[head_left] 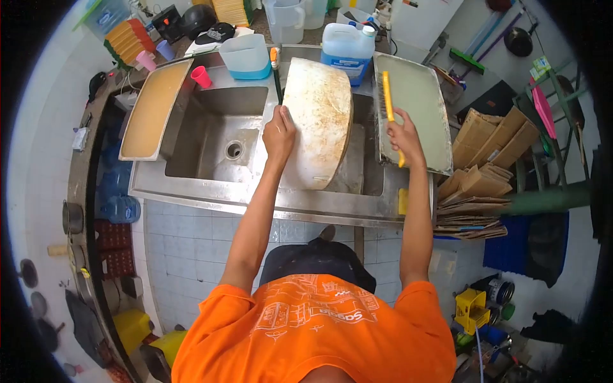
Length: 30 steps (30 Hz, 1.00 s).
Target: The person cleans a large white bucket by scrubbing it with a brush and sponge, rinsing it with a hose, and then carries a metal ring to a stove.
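My right hand (404, 137) is closed round the lower handle of a long yellow brush (387, 96), whose dark bristles face left. The brush is over the left side of a shallow tray (418, 108) with pale, cloudy contents. My left hand (279, 134) is closed at the left edge of a curved white board (317, 121) with brown stains. This board stands over the divider and right basin of the steel sink (211, 203). Just beyond my left fingers rises a dark hose-like piece with an orange tip (274, 57).
A tray (153, 115) of orange-brown contents rests left of the left basin (217, 147). Along the back stand a pink cup (201, 77), a container of blue liquid (247, 59) and a blue jug (347, 48). A yellow sponge (403, 201) lies at the front right; folded cardboard (476, 191) is beside the sink.
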### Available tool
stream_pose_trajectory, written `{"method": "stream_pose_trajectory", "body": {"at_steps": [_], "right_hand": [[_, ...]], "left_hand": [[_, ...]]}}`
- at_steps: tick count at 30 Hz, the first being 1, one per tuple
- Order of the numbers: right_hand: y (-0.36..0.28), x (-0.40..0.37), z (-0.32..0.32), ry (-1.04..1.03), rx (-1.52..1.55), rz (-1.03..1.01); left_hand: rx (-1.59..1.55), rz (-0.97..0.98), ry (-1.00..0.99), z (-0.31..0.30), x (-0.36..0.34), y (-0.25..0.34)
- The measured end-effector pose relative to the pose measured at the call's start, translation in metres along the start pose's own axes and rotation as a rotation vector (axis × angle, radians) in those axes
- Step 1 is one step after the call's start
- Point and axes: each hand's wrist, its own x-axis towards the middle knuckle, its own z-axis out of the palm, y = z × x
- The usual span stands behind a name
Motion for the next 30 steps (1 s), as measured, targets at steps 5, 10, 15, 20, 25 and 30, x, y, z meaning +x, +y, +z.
{"method": "stream_pose_trajectory", "body": {"at_steps": [5,10,15,20,25,30], "right_hand": [[0.065,-0.009,-0.036,0.267,-0.188,-0.121],[0.102,-0.081,-0.102,0.362,-0.505,-0.028],[0.222,-0.158,-0.162,0.158,-0.528,0.03],[0.264,-0.151,-0.179,0.444,-0.635,0.168],[0.312,-0.109,-0.175,0.556,-0.664,-0.061],[0.263,-0.098,-0.118,0.734,-1.096,-0.155]], "left_hand": [[-0.034,0.016,0.011,-0.004,-0.002,0.002],[-0.122,0.031,0.043,-0.001,-0.001,0.0],[-0.156,0.026,0.022,-0.001,-0.002,0.001],[-0.091,0.027,-0.018,0.0,0.0,-0.007],[-0.121,-0.02,-0.002,0.002,-0.004,-0.001],[-0.069,-0.03,0.02,0.0,-0.003,-0.007]]}}
